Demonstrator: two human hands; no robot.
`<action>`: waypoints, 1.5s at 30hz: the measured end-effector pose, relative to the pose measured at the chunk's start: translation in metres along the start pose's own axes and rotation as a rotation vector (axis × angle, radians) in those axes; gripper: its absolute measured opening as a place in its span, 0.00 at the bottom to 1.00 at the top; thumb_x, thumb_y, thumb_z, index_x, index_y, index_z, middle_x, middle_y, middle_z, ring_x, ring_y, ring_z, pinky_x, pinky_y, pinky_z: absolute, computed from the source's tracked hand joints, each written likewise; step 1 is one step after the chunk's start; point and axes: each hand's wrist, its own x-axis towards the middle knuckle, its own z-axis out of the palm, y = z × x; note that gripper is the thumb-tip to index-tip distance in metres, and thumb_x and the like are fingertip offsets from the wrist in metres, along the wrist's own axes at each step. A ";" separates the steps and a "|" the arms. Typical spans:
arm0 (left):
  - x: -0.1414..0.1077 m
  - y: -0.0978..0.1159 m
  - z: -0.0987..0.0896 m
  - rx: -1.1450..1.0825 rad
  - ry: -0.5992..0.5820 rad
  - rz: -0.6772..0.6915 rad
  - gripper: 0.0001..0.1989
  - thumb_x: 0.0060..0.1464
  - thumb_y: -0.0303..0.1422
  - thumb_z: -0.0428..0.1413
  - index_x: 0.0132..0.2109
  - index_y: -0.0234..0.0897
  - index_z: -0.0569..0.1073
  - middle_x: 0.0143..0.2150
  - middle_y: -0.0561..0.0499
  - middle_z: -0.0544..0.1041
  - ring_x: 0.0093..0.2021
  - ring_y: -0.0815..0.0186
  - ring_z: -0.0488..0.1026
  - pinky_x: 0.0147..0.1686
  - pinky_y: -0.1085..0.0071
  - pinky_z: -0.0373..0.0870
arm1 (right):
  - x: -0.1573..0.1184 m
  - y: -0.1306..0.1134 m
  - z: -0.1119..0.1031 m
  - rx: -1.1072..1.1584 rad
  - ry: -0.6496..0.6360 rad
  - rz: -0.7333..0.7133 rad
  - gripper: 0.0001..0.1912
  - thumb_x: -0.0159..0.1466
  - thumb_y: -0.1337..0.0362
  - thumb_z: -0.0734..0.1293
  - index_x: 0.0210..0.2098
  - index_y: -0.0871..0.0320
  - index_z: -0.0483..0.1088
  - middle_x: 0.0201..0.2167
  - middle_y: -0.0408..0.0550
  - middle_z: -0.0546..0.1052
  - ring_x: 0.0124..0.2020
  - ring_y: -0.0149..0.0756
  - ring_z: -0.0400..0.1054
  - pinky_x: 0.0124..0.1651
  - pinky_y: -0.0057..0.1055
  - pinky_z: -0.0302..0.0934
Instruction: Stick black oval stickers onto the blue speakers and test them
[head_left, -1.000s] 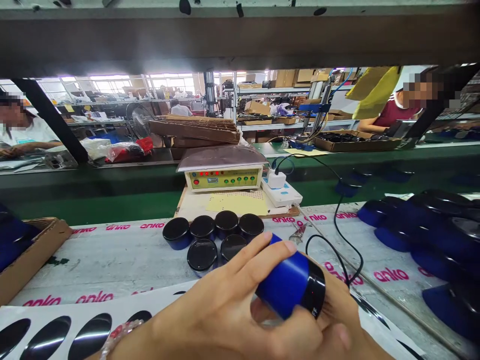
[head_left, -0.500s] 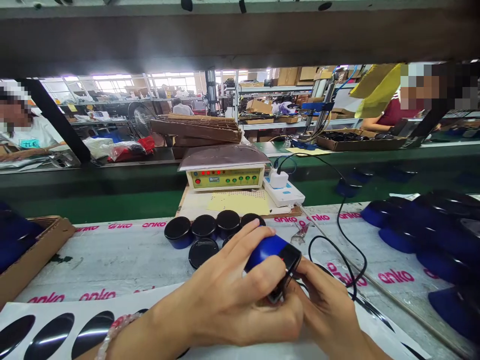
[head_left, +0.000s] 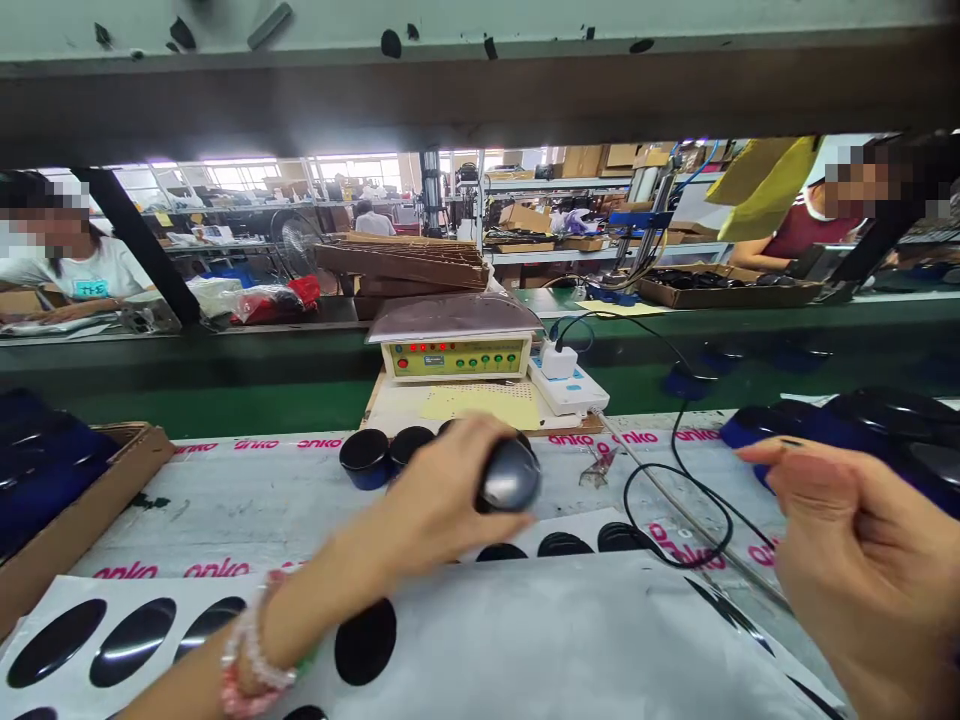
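My left hand [head_left: 442,490], blurred by motion, grips a round blue-and-black piece [head_left: 511,474], its shiny dark face turned toward me. It is over the near side of a group of similar round pieces [head_left: 364,458], which stand on the bench and are partly hidden by the hand. My right hand [head_left: 862,550] is raised at the right, fingers curled and thumb bent in; whether anything is between them is hidden. Below the hands lies a white sheet with black oval stickers [head_left: 365,642], a pale blank area on its right. More black ovals [head_left: 566,543] show beyond it.
Blue pieces fill a cardboard box [head_left: 142,455] at left, and more blue pieces [head_left: 877,425] pile at right. A control box [head_left: 457,358] and power strip [head_left: 574,388] stand behind. A black cable [head_left: 727,520] loops across the bench. Co-workers [head_left: 97,265] sit beyond the green belt [head_left: 247,400].
My hands have separated. The left carried the round piece away to the left toward the group; the right moved out to the right and up. The view has shifted slightly.
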 end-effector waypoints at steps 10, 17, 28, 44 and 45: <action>0.000 -0.006 0.011 0.069 -0.296 -0.038 0.34 0.52 0.40 0.60 0.63 0.40 0.58 0.67 0.39 0.55 0.68 0.49 0.47 0.64 0.47 0.45 | 0.052 -0.028 0.001 0.052 -0.401 -0.062 0.30 0.57 0.31 0.53 0.28 0.53 0.59 0.13 0.37 0.62 0.12 0.28 0.56 0.17 0.28 0.51; -0.005 -0.094 -0.056 0.120 -0.492 -0.272 0.37 0.37 0.22 0.62 0.58 0.38 0.65 0.58 0.41 0.69 0.59 0.46 0.65 0.58 0.50 0.59 | 0.067 -0.093 0.083 0.128 -1.039 -0.336 0.14 0.61 0.58 0.66 0.43 0.59 0.63 0.37 0.45 0.72 0.28 0.29 0.67 0.30 0.28 0.61; -0.004 -0.116 -0.050 -0.104 -0.336 -0.292 0.31 0.38 0.33 0.66 0.51 0.37 0.68 0.46 0.48 0.76 0.44 0.57 0.73 0.47 0.63 0.69 | 0.030 -0.115 0.152 0.165 -1.282 -0.314 0.15 0.65 0.57 0.65 0.46 0.61 0.68 0.41 0.48 0.74 0.38 0.35 0.70 0.40 0.38 0.67; 0.002 -0.026 -0.061 -0.081 0.155 -0.309 0.23 0.43 0.37 0.63 0.47 0.41 0.69 0.40 0.53 0.76 0.37 0.63 0.73 0.39 0.68 0.69 | 0.050 -0.139 0.089 0.737 -0.876 -0.037 0.13 0.58 0.56 0.66 0.39 0.54 0.62 0.26 0.37 0.64 0.25 0.30 0.59 0.27 0.28 0.55; 0.001 -0.023 -0.061 -0.060 0.147 -0.306 0.23 0.42 0.37 0.63 0.47 0.40 0.69 0.40 0.52 0.76 0.37 0.63 0.73 0.38 0.68 0.69 | 0.048 -0.140 0.089 0.735 -0.868 -0.022 0.13 0.58 0.55 0.66 0.38 0.54 0.62 0.25 0.36 0.63 0.25 0.30 0.58 0.26 0.28 0.54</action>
